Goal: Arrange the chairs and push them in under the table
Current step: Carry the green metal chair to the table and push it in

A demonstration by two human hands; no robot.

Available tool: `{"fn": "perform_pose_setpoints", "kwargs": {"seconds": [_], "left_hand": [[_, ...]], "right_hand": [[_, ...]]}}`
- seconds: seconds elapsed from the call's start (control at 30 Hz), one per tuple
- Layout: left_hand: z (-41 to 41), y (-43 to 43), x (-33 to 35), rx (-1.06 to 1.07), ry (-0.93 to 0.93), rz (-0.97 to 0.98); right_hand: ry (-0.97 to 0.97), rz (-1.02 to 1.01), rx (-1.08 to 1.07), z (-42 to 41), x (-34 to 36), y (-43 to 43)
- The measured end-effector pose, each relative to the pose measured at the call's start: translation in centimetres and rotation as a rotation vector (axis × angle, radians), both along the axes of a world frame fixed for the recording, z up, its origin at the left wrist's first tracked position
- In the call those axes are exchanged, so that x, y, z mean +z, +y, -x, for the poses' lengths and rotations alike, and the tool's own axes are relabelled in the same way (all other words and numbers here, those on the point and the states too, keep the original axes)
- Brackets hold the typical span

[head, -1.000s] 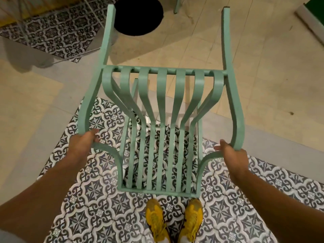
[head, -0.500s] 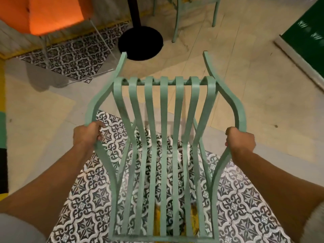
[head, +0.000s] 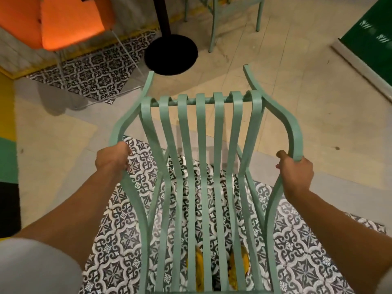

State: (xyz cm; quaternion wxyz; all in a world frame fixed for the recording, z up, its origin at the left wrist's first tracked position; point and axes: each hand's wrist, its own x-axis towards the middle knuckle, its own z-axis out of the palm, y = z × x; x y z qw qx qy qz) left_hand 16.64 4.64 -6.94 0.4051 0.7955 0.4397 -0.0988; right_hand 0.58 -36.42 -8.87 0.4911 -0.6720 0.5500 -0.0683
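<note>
A mint-green metal chair with curved slats fills the middle of the view, lifted and tipped so its legs point away from me. My left hand grips its left armrest. My right hand is closed on the right armrest. The table's black round base and post stand on the floor just beyond the chair's far end. A second mint-green chair stands at the top, only its legs and lower frame showing.
An orange chair on thin clear legs stands at the upper left over patterned tiles. A green wall panel with a white skirting runs along the right. My yellow shoes show through the slats on the patterned floor.
The chair has been raised and swung toward the table base, its slats now stretching further down the view. Both hands keep their grip on the armrests, and my view has tilted upward.
</note>
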Motion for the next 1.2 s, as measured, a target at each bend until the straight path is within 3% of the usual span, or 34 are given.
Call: {"fn": "perform_pose_setpoints", "kwargs": {"seconds": [0.27,0.5,0.67,0.77,1.2], "left_hand": [[-1.3,0.7,-0.8,-0.014,-0.021,0.019],[1.2,1.3,-2.1,-0.063,-0.361,0.284],[8.0,2.3,-9.5,-0.089,-0.048,0.192],[7.7,2.6,-11.4,-0.053,0.07,0.177],[9.3,2.4,-7.4,-0.1,0.19,-0.021]], "right_hand": [[0.223,-0.198,0.049,3.2,-6.1,0.7],[0.221,-0.145,0.015,1.3,-6.3,0.2],[0.234,-0.137,-0.017,0.8,-6.6,0.0],[0.246,-0.127,-0.027,0.8,-7.0,-0.1],[0.324,-0.09,-0.013,2.1,-2.6,-0.6]]}}
